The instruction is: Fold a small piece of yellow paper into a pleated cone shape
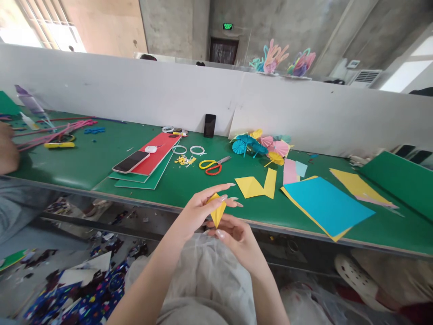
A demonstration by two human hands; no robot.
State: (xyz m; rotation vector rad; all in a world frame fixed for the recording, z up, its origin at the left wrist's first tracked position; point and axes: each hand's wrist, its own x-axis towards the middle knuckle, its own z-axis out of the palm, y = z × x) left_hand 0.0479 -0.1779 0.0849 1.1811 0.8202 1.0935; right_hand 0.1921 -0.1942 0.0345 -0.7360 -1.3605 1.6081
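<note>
A small piece of folded yellow paper [217,210], diamond-shaped and creased down its length, is held just off the table's front edge, above my lap. My left hand [199,208] pinches its upper part between thumb and fingers, with other fingertips stretched out to the right. My right hand [233,234] is curled at the paper's lower tip, thumb and fingers closed about it. Beyond the hands lie a yellow paper square [249,187] with a crease, a yellow strip [270,183], and scissors [213,165] with yellow and red handles, blades apart.
Blue sheets [328,203] over yellow ones lie at right. Small paper umbrellas [259,146] sit near the white partition [142,95]. At left are a red board [158,153], a phone [131,161], paper scraps [184,160] and pink pipe cleaners [64,131]. Another person's arm [7,149] rests far left.
</note>
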